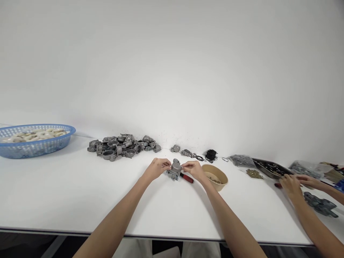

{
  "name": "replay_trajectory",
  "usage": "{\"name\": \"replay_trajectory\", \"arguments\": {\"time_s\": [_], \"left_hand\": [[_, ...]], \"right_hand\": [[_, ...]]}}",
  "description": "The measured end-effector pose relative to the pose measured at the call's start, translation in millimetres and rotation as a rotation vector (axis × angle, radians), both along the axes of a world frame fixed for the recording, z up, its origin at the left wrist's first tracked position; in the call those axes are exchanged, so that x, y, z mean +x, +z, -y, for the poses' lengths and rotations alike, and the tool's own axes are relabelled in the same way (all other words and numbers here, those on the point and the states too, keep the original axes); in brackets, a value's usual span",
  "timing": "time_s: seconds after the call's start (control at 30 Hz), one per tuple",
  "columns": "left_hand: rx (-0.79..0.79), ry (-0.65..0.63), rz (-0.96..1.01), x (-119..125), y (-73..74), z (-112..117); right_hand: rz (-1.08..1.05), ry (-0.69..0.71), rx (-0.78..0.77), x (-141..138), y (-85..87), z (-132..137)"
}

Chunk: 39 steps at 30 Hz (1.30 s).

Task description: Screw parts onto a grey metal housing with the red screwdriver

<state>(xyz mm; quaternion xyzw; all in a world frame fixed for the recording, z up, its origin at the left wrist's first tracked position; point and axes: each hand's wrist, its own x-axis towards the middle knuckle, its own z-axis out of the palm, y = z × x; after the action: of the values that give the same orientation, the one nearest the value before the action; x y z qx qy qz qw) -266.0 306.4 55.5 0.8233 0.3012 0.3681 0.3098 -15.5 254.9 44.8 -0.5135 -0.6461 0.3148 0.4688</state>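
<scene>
A grey cast-metal part stands on the white table, held between both my hands. My left hand grips its left side with curled fingers. My right hand pinches its right side near the top. A screwdriver with a red handle lies on the table just under my right hand. A tan paper bowl with small brass pieces sits right of that hand.
A heap of grey metal castings lies at the back, with black rubber rings to its right. A blue basket of white rings stands far left. Another person's hands work at the right, by a dark tray and plastic bags.
</scene>
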Motion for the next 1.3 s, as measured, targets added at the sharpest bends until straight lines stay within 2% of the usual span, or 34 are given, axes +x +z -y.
{"name": "replay_trajectory", "arguments": {"time_s": [0.17,0.27,0.37,0.5,0.63,0.93,1.0,1.1,1.2,1.3], "left_hand": [[0.029,0.018,-0.022,3,-0.8,-1],[0.017,0.019,-0.022,5,-2.2,0],[-0.017,0.034,0.004,9,-5.2,7],[-0.039,0.128,0.006,25,-13.0,19],[-0.049,0.114,0.014,38,-21.7,21],[-0.161,-0.065,0.114,35,-33.0,6],[-0.157,-0.082,0.102,35,-31.8,6],[-0.106,-0.027,0.063,34,-25.9,9],[-0.053,0.032,-0.004,31,-17.7,14],[-0.021,0.04,-0.066,27,-11.8,18]], "right_hand": [[0.193,0.018,0.01,8,12.8,13],[0.363,-0.019,-0.06,13,15.8,20],[0.559,0.019,-0.183,15,11.8,21],[0.666,-0.027,-0.179,17,3.1,16],[0.57,-0.12,-0.105,21,3.7,14],[0.057,-0.406,0.313,29,30.4,25],[-0.025,-0.435,0.382,34,33.3,27],[-0.135,-0.433,0.485,43,33.8,31],[-0.165,-0.426,0.577,49,33.0,33],[-0.166,-0.404,0.615,46,33.9,34]]}}
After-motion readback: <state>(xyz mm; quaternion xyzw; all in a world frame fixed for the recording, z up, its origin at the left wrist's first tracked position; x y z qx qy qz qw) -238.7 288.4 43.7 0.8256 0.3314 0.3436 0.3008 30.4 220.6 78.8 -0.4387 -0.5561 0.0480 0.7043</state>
